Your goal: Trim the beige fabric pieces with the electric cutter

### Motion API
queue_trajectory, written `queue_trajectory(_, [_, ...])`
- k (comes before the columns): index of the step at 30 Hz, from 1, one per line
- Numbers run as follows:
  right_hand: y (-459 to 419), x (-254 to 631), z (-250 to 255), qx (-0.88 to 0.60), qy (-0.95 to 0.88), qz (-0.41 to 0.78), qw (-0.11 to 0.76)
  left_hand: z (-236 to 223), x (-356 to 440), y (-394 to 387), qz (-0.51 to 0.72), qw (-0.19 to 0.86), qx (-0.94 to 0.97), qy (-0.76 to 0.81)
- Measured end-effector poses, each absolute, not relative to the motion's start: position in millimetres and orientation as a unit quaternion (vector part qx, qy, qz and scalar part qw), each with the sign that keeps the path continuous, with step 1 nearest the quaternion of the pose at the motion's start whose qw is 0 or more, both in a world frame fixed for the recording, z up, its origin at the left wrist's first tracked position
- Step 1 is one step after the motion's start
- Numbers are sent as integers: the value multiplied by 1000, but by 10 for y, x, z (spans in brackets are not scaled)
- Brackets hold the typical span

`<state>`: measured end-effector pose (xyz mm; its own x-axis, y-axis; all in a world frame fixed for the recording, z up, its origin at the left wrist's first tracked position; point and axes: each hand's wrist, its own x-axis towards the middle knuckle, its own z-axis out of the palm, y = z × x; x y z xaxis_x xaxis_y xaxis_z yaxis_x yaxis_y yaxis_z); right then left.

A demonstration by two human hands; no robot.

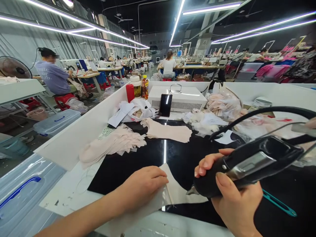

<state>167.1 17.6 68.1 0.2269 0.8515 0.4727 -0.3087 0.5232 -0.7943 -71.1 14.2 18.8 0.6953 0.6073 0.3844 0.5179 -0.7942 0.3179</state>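
Note:
My left hand [140, 189] lies palm down on a pale beige fabric piece [177, 192] at the near edge of the black work surface [138, 161], fingers flat and together, pressing it in place. My right hand [232, 194] is wrapped round a black corded hand tool [249, 163], whose metal tip points down at the fabric's right edge. A black cable [259, 113] arcs up from the tool to the right. A teal-handled thread snip [278, 204] lies just right of my right hand.
Stacks of beige fabric pieces [116, 141] [168, 131] lie farther back. A white box machine [177, 98], a phone [165, 105], bottles [145, 87] and bagged fabric [222, 105] line the back. Clear plastic bins [22, 194] stand left. People sew at other tables.

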Motion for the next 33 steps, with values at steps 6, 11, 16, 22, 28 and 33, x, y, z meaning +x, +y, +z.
queue_trajectory(6, [162,1753,674,-291,-490,392,722,-3,-487,345,234,19,914,330])
queue_trajectory(11, [82,1805,701,-302,-484,371,733,-62,-497,349,217,14,918,332])
queue_trajectory(16, [68,1814,747,-319,-485,371,725,-36,-561,296,227,21,920,318])
queue_trajectory(22, [281,1679,809,-318,-457,373,742,-35,-560,284,248,32,915,316])
queue_trajectory(28, [576,1450,745,-292,-459,371,753,-51,-520,275,260,10,913,315])
queue_trajectory(33, [692,1314,686,-274,-471,376,750,-59,-496,273,264,16,913,312])
